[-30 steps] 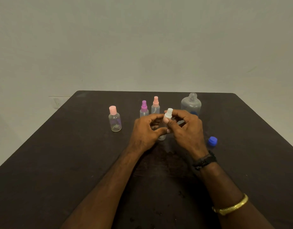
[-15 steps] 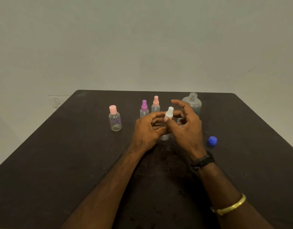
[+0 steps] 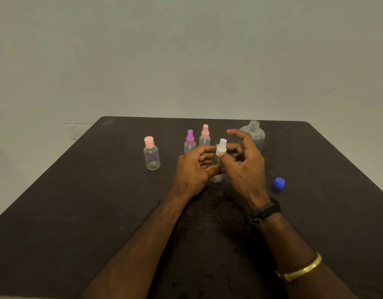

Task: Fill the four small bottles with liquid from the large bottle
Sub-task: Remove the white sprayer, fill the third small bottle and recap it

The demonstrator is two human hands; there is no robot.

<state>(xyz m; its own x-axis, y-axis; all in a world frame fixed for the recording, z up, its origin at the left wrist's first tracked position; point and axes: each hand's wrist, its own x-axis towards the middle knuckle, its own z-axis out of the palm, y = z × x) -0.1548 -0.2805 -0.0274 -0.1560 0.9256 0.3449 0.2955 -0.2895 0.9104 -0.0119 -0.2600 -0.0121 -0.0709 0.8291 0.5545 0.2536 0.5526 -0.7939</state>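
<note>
Over the matte dark desk (image 3: 78, 212), left hand (image 3: 192, 169) grips a clear plastic bottle (image 3: 216, 179); right hand (image 3: 245, 169) pinches its cylindrical white cap (image 3: 222, 146).

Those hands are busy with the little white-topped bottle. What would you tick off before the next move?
1. Left hand grips the small bottle: ok.
2. Right hand pinches its white cap: ok.
3. Large bottle upright and uncapped: ok.
4. Blue cap on the table, apart from both hands: ok.
5. Pink-capped bottle, purple sprayer and pink sprayer upright, capped: ok.
6. Liquid level in any bottle: cannot tell.
</note>
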